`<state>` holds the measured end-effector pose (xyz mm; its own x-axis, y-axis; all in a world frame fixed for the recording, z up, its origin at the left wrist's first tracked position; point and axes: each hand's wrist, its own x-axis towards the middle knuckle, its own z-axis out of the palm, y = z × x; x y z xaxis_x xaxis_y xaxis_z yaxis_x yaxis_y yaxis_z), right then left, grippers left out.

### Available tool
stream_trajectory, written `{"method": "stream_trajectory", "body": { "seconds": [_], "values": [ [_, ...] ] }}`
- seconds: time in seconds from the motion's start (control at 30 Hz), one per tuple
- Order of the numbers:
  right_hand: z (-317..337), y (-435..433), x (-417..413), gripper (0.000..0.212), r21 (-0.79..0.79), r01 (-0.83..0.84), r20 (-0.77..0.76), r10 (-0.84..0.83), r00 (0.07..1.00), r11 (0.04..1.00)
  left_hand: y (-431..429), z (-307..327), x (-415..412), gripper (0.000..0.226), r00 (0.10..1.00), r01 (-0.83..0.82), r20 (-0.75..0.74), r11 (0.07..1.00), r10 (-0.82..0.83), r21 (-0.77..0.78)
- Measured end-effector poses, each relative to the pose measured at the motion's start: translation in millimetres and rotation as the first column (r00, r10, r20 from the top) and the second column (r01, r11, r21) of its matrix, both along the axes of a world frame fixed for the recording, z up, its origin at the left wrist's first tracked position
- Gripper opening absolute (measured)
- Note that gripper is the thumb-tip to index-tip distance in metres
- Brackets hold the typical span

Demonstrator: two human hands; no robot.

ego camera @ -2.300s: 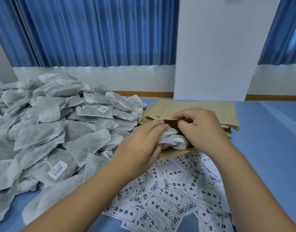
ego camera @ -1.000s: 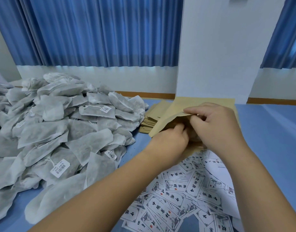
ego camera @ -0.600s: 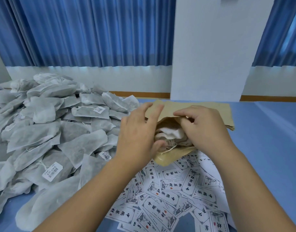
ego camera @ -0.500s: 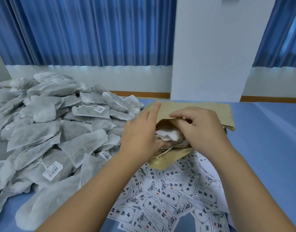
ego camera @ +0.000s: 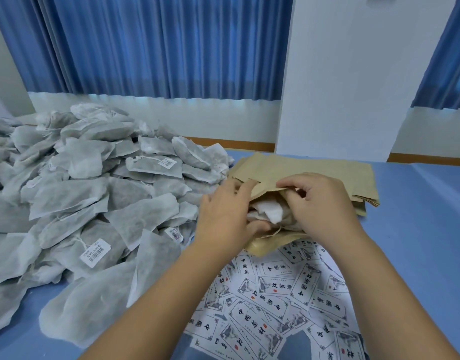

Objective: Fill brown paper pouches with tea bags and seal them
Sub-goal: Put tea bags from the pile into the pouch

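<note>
As right hand (ego camera: pixel 320 203) pinches pouch (ego camera: pixel 266 187), left hand (ego camera: pixel 223 216) presses tea bags (ego camera: pixel 269 211)

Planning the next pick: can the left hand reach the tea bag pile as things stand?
Probably yes. The tea bag pile lies beside the left hand, with nothing between them. But that hand is busy at the mouth of the pouch, whose flap the right hand pinches.

The pouch (ego camera: pixel 269 181) I hold is matt brown paper, creased. The tea bags (ego camera: pixel 75 196) are grey fibrous cloth, matt. The labels (ego camera: pixel 260 310) are smooth printed paper; the table cover (ego camera: pixel 418 242) is matt blue.
</note>
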<state>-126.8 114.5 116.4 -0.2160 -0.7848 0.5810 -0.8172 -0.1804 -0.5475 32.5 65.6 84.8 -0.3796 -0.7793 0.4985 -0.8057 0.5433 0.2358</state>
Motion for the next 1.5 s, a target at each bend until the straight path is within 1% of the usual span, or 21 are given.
{"method": "stream_trajectory", "body": {
  "seconds": [0.03,0.13,0.23,0.33,0.37,0.43,0.53,0.63,0.67,0.73,0.77,0.8,0.83,0.9,0.97,1.03,1.13,1.23,1.33,1.43,1.5],
  "values": [
    [-1.5,-0.4,-0.7,0.023,0.016,0.015,-0.022,-0.014,1.000,1.000,3.6,0.1,12.2,0.077,0.998,-0.058,0.018,0.998,0.058,-0.028],
    [-3.7,-1.2,-1.7,0.024,0.040,0.030,-0.054,-0.028,0.998,0.999,13.6,0.0,54.5,0.064,0.959,-0.246,0.120,0.964,0.258,-0.104],
    [-3.3,-1.6,-1.6,0.023,0.064,0.035,-0.067,-0.031,0.997,0.997,25.7,-2.3,85.8,0.062,0.865,-0.402,0.296,0.912,0.406,-0.076],
    [-2.2,-0.7,-0.3,0.023,0.101,0.027,-0.059,-0.021,0.998,0.995,34.7,-13.5,101.4,0.064,0.731,-0.539,0.505,0.842,0.458,0.017],
    [-1.8,0.0,0.1,0.023,0.109,0.025,-0.046,-0.020,0.999,0.994,36.2,-17.5,104.0,0.063,0.714,-0.568,0.533,0.821,0.453,0.064],
    [-1.2,1.2,0.2,0.022,0.125,0.029,-0.022,-0.027,0.999,0.992,38.5,-23.7,105.2,0.055,0.719,-0.589,0.537,0.798,0.442,0.131],
    [-0.7,3.6,-0.5,0.022,0.142,0.033,0.008,-0.035,0.999,0.989,43.7,-27.0,100.8,0.050,0.744,-0.545,0.518,0.832,0.423,0.104],
    [-0.8,6.9,-2.7,0.021,0.148,0.036,0.010,-0.038,0.999,0.988,43.8,-25.5,99.7,0.053,0.849,-0.422,0.382,0.903,0.365,0.077],
    [-1.1,8.1,-3.6,0.021,0.142,0.038,0.012,-0.040,0.999,0.989,42.1,-24.2,100.2,0.059,0.900,-0.365,0.282,0.928,0.332,0.072],
    [-1.7,10.7,-4.1,0.018,0.114,0.046,0.023,-0.049,0.999,0.992,41.6,-17.0,97.9,0.075,0.976,-0.213,-0.020,0.971,0.217,0.111],
    [-2.2,12.4,-3.9,0.015,0.101,0.053,0.029,-0.056,0.998,0.993,44.1,-11.4,94.1,0.079,0.977,-0.122,-0.163,0.987,0.138,0.105],
    [-2.7,14.0,-3.3,0.012,0.092,0.060,0.032,-0.063,0.997,0.994,47.7,-5.8,88.6,0.076,0.966,-0.047,-0.251,0.997,0.060,0.058],
    [-3.3,15.5,-2.6,0.012,0.086,0.067,0.031,-0.070,0.997,0.994,51.7,-0.7,81.6,0.069,0.959,0.007,-0.283,1.000,-0.009,-0.009],
    [-4.7,17.8,-1.8,0.013,0.085,0.077,0.023,-0.080,0.997,0.993,56.8,4.1,67.6,0.050,0.955,0.077,-0.274,0.986,-0.116,-0.148],
    [-5.7,18.9,-1.6,0.014,0.085,0.076,0.023,-0.078,0.997,0.993,60.1,5.3,52.6,0.037,0.963,0.064,-0.239,0.964,-0.128,-0.257],
    [-6.3,19.3,-2.0,0.015,0.082,0.082,0.035,-0.085,0.996,0.993,60.4,3.5,39.1,0.033,0.954,0.070,-0.249,0.933,-0.166,-0.352],
    [-6.8,19.7,-2.6,0.015,0.069,0.091,0.055,-0.095,0.994,0.993,59.3,-1.3,20.4,0.023,0.944,0.093,-0.250,0.900,-0.216,-0.426],
    [-6.3,20.1,-1.2,0.015,0.055,0.076,0.098,-0.081,0.992,0.996,52.9,-9.5,-0.2,0.020,0.959,0.125,-0.173,0.884,-0.225,-0.451],
    [-3.4,20.4,0.0,0.014,0.022,0.062,0.156,-0.064,0.986,0.998,43.5,-15.3,-17.6,0.030,0.978,0.146,-0.063,0.872,-0.197,-0.468],
    [-1.8,20.8,0.1,0.014,0.011,0.061,0.156,-0.062,0.986,0.998,39.2,-19.5,-29.1,0.033,0.983,0.167,-0.005,0.895,-0.186,-0.413],
    [-3.9,21.3,-1.0,0.016,0.029,0.088,0.133,-0.092,0.987,0.996,40.0,-23.4,-33.0,0.031,0.974,0.195,-0.050,0.926,-0.222,-0.324]
  ]
}}
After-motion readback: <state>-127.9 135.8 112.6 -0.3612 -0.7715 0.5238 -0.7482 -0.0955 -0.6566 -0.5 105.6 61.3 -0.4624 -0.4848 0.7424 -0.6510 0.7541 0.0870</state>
